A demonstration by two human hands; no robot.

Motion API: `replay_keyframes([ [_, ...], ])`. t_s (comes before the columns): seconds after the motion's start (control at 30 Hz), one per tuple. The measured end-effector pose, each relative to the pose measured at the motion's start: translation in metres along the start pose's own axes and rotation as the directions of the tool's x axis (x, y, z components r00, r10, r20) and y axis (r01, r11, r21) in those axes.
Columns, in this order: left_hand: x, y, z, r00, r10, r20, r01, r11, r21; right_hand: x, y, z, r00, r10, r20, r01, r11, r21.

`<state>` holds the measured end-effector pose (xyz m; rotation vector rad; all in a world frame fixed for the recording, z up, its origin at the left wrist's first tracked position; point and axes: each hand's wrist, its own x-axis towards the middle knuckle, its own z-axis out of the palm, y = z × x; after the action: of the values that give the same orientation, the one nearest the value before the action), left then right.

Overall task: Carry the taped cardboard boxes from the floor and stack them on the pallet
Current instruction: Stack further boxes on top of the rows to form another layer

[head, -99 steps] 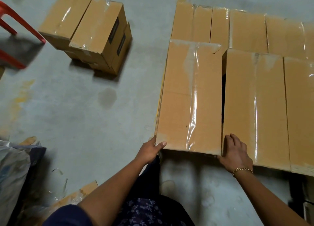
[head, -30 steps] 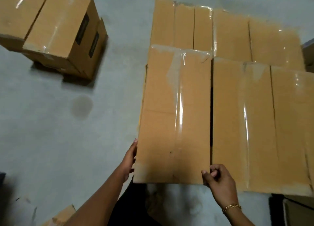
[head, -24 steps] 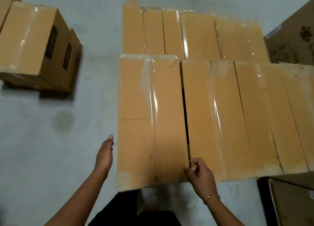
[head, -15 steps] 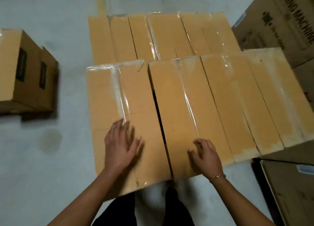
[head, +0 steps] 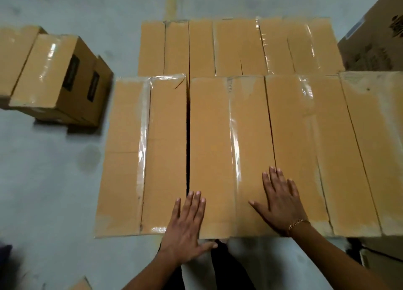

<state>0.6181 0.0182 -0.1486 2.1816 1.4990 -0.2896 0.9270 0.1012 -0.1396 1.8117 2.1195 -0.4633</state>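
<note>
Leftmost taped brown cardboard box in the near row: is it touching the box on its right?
Apart. The head view shows a dark open gap running between the leftmost taped brown cardboard box and its right neighbour box.

**Matt against gloss**

The long tan cardboard boxes (head: 209,137) are matt, with scuffed pale patches. Along their seams, clear plastic tape strips (head: 234,137) shine and wrinkle. The grey concrete floor (head: 54,180) looks dull and stained. A gold-coloured chain bracelet (head: 296,223) glints like metal.
</note>
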Motion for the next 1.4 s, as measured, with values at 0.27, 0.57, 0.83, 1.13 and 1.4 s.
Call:
replay_keyframes([
  [0.27,-0.005,0.012,0.013,0.994,-0.062,-0.085,0.069,0.994,0.079,0.004,0.011,0.018,0.992,-0.096,-0.078,0.093,0.995,-0.035],
  [0.57,-0.012,0.018,0.026,0.991,-0.092,-0.102,0.101,0.991,0.084,0.0,0.015,0.031,0.985,-0.129,-0.114,0.121,0.99,-0.075],
  [0.83,-0.017,0.02,0.032,0.986,-0.108,-0.127,0.121,0.988,0.098,-0.006,0.012,0.034,0.98,-0.131,-0.153,0.117,0.988,-0.097],
  [1.13,-0.018,0.019,0.046,0.974,-0.083,-0.21,0.101,0.992,0.081,-0.015,0.009,0.041,0.967,-0.133,-0.216,0.109,0.987,-0.117],
  [1.4,-0.016,0.017,0.049,0.974,-0.071,-0.214,0.09,0.993,0.08,-0.019,0.01,0.045,0.957,-0.127,-0.262,0.094,0.986,-0.136],
])
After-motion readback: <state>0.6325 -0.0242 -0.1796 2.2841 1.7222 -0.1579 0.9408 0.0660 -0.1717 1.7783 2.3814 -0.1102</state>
